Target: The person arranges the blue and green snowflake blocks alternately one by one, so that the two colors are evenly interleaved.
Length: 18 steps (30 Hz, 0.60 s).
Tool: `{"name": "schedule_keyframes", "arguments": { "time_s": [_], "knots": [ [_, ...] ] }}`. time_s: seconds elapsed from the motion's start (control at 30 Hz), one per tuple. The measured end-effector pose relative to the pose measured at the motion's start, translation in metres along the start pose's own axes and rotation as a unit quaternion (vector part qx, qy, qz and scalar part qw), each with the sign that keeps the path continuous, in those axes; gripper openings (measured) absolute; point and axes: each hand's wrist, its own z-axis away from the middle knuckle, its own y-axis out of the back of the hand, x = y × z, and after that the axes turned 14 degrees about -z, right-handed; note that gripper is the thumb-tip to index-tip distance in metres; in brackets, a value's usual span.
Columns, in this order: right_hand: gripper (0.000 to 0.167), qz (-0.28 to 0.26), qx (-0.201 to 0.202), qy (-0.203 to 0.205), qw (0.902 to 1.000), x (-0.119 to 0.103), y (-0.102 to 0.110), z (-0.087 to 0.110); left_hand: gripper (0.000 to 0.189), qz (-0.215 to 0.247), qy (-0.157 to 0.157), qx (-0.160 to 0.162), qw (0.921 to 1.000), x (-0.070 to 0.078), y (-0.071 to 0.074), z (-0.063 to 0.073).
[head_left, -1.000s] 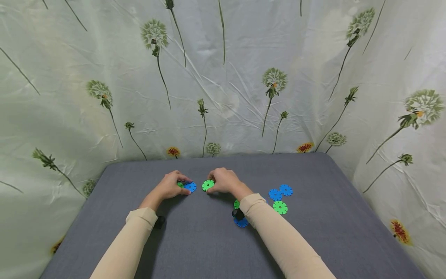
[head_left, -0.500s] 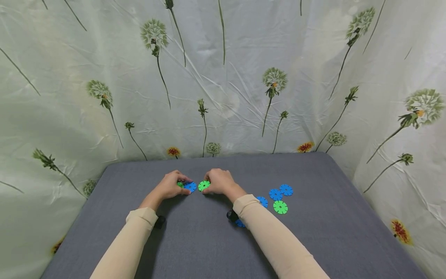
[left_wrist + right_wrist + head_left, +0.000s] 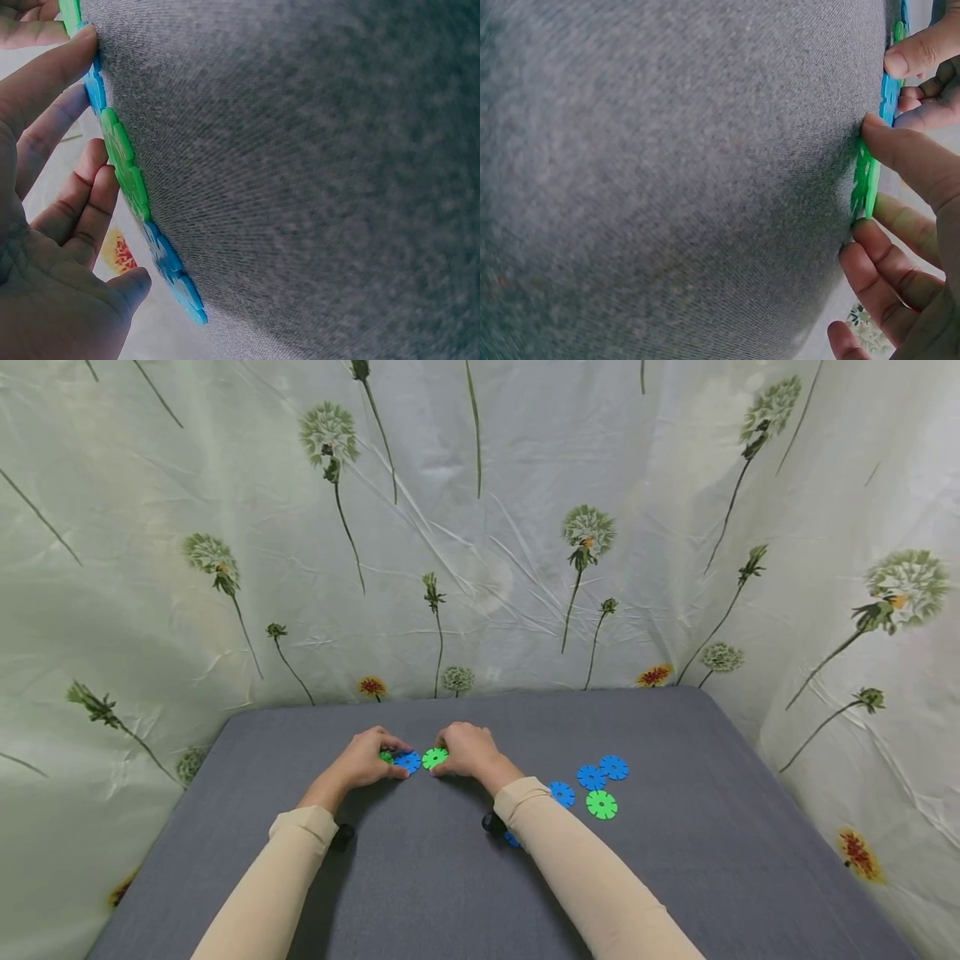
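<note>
My left hand [image 3: 363, 758] pinches a blue notched disc [image 3: 408, 762] between thumb and fingers, low over the table. Joined in a row behind it are a green notched disc [image 3: 124, 165] and another blue disc [image 3: 174, 271], seen edge-on in the left wrist view beside the palm; in the head view the hand hides most of them. My right hand [image 3: 469, 750] holds a single green disc [image 3: 865, 178] by its rim, thumb on the near side. Its edge is right beside the held blue disc's edge; whether they touch I cannot tell.
On the grey table [image 3: 450, 893], right of the right forearm, lie two blue discs [image 3: 591, 777] close together, a green disc [image 3: 602, 804] and a further blue disc [image 3: 562, 794]. Another blue disc [image 3: 512, 839] is mostly hidden under the right sleeve. A flowered curtain [image 3: 495, 527] stands behind.
My right hand has moved left with the green disc, narrowing the gap to the blue disc almost to nothing. The left hand has stayed in place with its row of discs.
</note>
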Motion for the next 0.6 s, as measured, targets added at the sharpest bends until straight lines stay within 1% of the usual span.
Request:
{"name": "schedule_keyframes", "arguments": {
  "time_s": [0.3, 0.33, 0.6],
  "knots": [
    [0.048, 0.012, 0.0, -0.014, 0.9998, -0.0056, 0.0016, 0.001, 0.04, 0.001, 0.001, -0.003, 1.0, 0.0, 0.0019, 0.0008],
    [0.048, 0.012, -0.001, -0.014, 0.9998, -0.006, 0.0017, 0.0011, 0.04, 0.002, 0.004, -0.003, 1.0, 0.0002, 0.0017, 0.0008],
    [0.05, 0.006, -0.005, -0.011, 0.9999, -0.0057, 0.0029, 0.0023, 0.04, 0.0, -0.003, 0.002, 1.0, -0.0003, 0.0008, 0.001]
  ]
}}
